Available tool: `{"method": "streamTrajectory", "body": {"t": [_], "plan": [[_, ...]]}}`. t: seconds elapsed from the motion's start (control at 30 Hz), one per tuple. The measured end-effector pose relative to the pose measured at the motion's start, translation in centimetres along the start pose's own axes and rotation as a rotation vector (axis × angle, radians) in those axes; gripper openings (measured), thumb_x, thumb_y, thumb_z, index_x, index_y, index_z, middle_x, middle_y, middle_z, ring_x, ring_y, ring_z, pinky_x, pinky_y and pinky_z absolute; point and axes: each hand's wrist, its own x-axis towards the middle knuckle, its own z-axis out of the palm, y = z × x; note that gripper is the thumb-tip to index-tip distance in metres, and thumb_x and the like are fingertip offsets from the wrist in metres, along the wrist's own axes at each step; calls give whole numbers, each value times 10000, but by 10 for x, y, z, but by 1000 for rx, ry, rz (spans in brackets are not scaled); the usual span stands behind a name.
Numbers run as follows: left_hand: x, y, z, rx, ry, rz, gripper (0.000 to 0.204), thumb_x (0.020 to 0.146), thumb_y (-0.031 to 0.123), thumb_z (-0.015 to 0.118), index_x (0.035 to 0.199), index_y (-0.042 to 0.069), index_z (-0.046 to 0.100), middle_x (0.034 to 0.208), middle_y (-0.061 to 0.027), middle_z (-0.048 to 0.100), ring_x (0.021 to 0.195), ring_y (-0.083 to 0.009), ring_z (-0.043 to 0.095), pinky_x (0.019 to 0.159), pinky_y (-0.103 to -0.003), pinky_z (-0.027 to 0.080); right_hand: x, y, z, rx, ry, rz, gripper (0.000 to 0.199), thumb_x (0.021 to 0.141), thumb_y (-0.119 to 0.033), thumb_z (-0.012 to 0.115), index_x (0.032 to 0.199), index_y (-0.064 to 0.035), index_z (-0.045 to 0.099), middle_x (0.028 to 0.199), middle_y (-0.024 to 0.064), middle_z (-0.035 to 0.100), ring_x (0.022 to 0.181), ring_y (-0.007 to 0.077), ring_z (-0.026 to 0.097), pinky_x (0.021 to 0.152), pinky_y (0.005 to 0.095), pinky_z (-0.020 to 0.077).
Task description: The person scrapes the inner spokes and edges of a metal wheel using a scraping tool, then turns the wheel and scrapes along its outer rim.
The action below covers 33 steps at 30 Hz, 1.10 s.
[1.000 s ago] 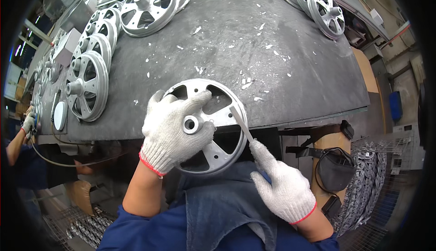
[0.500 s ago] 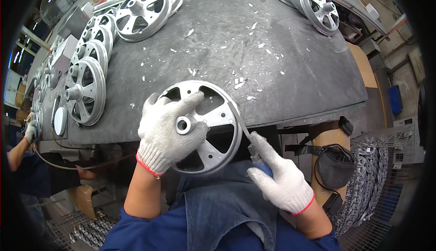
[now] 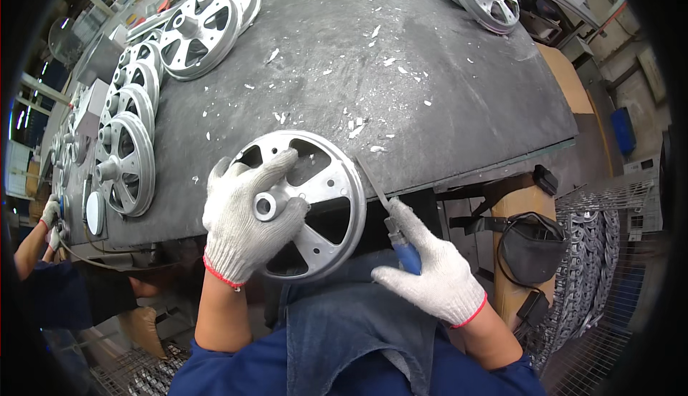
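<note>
A silver cast metal wheel [image 3: 321, 191] with spokes and a raised hub leans at the near edge of the table, tilted toward me. My left hand [image 3: 242, 213], in a white knit glove, grips it around the hub, thumb and fingers spread over the spokes. My gloved right hand [image 3: 441, 275] is closed around the blue handle of a file [image 3: 374, 182], forefinger stretched toward the blade and thumb sticking out. The thin blade runs beside the wheel's right rim, its tip very close to the edge. Whether it touches, I cannot tell.
Several similar wheels [image 3: 127, 163] stand in a leaning row at left, with more at the back right. White flakes [image 3: 356, 129] litter the dark table [image 3: 459, 120]. A wire cart [image 3: 595, 267] of metal parts stands at right; a co-worker's gloved hand [image 3: 50, 211] shows far left.
The whole view has shifted somewhat. Against the wheel's right rim, the file has swung slightly outward, and a narrow gap shows along the blade. My left hand keeps its hold.
</note>
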Motion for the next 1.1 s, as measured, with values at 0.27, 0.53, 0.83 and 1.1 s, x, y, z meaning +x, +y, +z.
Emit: {"method": "streamTrajectory", "body": {"t": [0.27,0.53,0.83,1.1], "plan": [[2,4,-1,-14,-24,-6,594,746,208,827,1330,99,815,960,-105,779,987,-294,738,1224,-507,413,-12,4,17,-721,65,9,700,1070,-287,688,1711,-420,441,880,200,650,615,421,717,592,539,617],[3,2,-2,-16,-31,22,599,748,205,835,1339,113,807,969,-90,801,1001,-292,756,1257,-540,381,-7,-16,2,-521,-52,175,736,1056,-304,720,1727,-364,421,965,200,701,881,443,765,837,537,643],[0,5,-5,11,-39,-21,632,747,200,834,1364,70,793,1114,-142,805,1098,-343,731,1161,-474,458,9,-3,-4,242,-222,205,761,1077,-291,708,1762,-291,376,941,111,714,699,241,722,694,340,625],[6,26,-14,-31,-111,-405,543,807,300,843,1295,65,810,1187,-170,803,1222,-342,732,1076,-499,540,0,21,-19,479,-164,290,989,959,-163,826,1793,-144,295,1172,217,746,700,197,737,673,322,617]]}}
